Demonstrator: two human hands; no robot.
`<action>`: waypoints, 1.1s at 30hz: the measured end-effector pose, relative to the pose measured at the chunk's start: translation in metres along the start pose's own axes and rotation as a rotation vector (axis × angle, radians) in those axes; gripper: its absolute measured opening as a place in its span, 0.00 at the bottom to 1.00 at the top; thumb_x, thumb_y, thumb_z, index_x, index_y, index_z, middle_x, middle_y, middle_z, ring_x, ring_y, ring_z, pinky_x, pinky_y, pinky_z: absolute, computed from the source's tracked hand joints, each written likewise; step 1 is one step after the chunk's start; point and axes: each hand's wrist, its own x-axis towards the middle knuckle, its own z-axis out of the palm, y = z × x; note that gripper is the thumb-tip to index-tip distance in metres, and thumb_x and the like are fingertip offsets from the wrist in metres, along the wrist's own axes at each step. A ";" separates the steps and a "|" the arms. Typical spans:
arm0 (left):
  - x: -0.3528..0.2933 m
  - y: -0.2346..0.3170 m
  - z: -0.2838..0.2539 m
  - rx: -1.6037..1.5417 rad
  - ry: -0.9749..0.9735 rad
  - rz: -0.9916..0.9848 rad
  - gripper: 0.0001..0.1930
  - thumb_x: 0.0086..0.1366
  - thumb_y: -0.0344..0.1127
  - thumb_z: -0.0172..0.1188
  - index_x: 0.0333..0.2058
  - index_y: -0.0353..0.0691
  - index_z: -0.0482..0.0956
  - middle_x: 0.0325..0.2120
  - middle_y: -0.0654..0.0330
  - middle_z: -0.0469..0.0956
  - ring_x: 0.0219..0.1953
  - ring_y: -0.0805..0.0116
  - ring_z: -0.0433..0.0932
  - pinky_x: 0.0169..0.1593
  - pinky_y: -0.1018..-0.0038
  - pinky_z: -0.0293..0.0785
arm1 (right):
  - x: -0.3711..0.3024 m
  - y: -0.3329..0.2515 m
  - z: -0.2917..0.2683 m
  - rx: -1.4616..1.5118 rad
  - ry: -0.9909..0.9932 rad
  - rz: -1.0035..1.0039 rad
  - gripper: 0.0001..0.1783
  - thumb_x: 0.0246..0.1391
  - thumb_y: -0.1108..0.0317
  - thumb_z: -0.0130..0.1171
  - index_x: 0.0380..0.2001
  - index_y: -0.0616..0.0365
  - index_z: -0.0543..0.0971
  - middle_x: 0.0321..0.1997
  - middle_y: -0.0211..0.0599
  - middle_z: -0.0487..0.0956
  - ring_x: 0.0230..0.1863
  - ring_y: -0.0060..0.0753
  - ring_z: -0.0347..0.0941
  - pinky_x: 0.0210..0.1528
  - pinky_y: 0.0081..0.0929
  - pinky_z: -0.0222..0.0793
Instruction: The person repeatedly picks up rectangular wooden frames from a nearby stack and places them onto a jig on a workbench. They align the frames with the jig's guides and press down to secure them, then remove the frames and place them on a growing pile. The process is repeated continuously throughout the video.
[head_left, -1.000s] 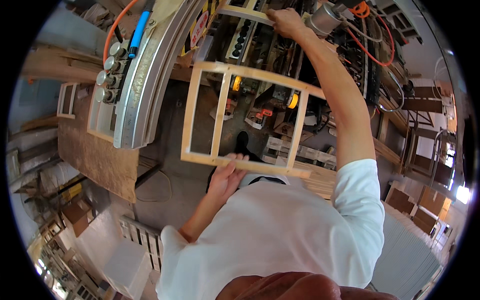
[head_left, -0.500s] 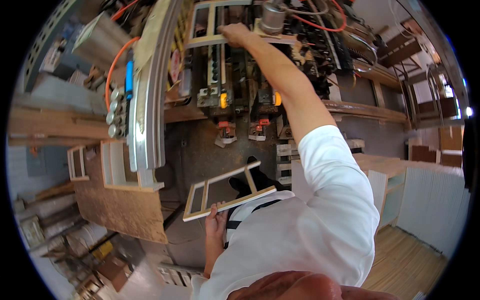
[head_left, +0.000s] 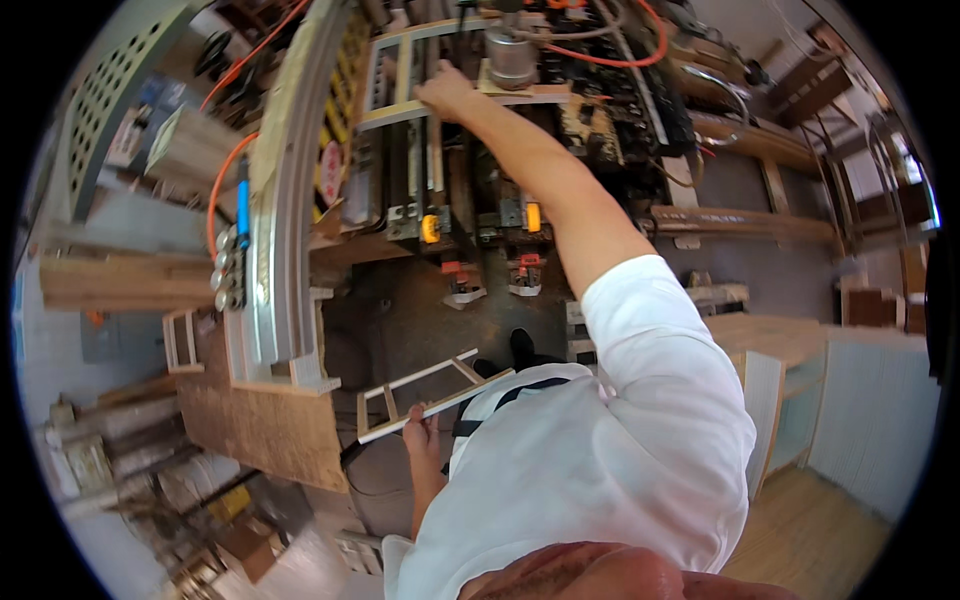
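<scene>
My left hand is closed on the lower rail of a small wooden face frame, held tilted at my waist. That frame has thin rails with crosspieces between them. My right arm reaches far forward. My right hand is closed at the near rail of a second wooden frame, which lies on the clamping machine; its fingertips are partly hidden. A metal cylinder stands over this second frame, right of my right hand, with a small wood block under it.
Long metal rails rise at the left beside an orange hose. An open wooden box and a small frame rest on a brown board. Red clamp ends jut toward me. A cabinet stands at right.
The view has shifted. My left hand has lowered the small frame slightly, and it now looks flatter. My right hand stays at the frame on the machine.
</scene>
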 end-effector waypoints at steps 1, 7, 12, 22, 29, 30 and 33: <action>-0.007 0.000 0.009 -0.016 0.001 0.021 0.03 0.66 0.29 0.53 0.35 0.37 0.75 0.35 0.59 0.77 0.42 0.65 0.76 0.52 0.65 0.71 | -0.001 -0.002 -0.006 0.038 -0.007 0.007 0.13 0.47 0.69 0.56 0.40 0.52 0.76 0.33 0.38 0.82 0.40 0.42 0.78 0.56 0.47 0.55; -0.046 0.005 0.051 0.016 -0.055 0.115 0.06 0.65 0.28 0.55 0.40 0.35 0.73 0.37 0.58 0.76 0.41 0.65 0.77 0.48 0.68 0.76 | -0.009 0.000 -0.018 0.021 0.021 0.044 0.11 0.47 0.71 0.55 0.37 0.52 0.78 0.33 0.37 0.82 0.40 0.39 0.77 0.54 0.44 0.56; -0.071 0.009 0.070 0.047 -0.009 0.218 0.14 0.63 0.25 0.58 0.46 0.31 0.69 0.40 0.54 0.75 0.45 0.62 0.77 0.48 0.67 0.77 | -0.004 0.004 -0.013 0.041 0.018 0.051 0.14 0.49 0.72 0.55 0.41 0.53 0.78 0.35 0.39 0.82 0.43 0.42 0.77 0.56 0.45 0.56; -0.122 0.050 0.035 0.211 -0.117 0.540 0.23 0.62 0.29 0.61 0.53 0.28 0.65 0.46 0.51 0.74 0.50 0.59 0.76 0.51 0.72 0.73 | -0.002 0.005 -0.021 0.065 -0.094 0.076 0.21 0.48 0.70 0.55 0.48 0.53 0.73 0.41 0.43 0.80 0.49 0.48 0.73 0.63 0.52 0.53; -0.142 0.131 -0.039 0.235 -0.027 0.840 0.26 0.64 0.29 0.58 0.59 0.30 0.61 0.51 0.52 0.72 0.52 0.59 0.75 0.52 0.72 0.71 | 0.001 0.006 -0.017 0.002 -0.130 0.113 0.25 0.40 0.56 0.68 0.41 0.53 0.73 0.42 0.44 0.80 0.46 0.48 0.77 0.46 0.48 0.69; -0.137 0.148 -0.048 0.257 0.049 0.877 0.24 0.65 0.29 0.56 0.58 0.32 0.62 0.51 0.53 0.72 0.52 0.60 0.75 0.50 0.74 0.72 | -0.001 0.016 -0.009 0.003 -0.112 0.197 0.28 0.39 0.54 0.68 0.44 0.53 0.73 0.43 0.45 0.80 0.47 0.48 0.76 0.46 0.46 0.70; -0.107 0.198 -0.091 0.172 0.126 0.898 0.20 0.66 0.29 0.54 0.55 0.34 0.65 0.43 0.57 0.74 0.42 0.67 0.77 0.43 0.75 0.74 | -0.010 -0.006 -0.034 0.050 -0.048 0.178 0.34 0.45 0.54 0.66 0.54 0.55 0.70 0.47 0.47 0.78 0.49 0.50 0.75 0.47 0.44 0.71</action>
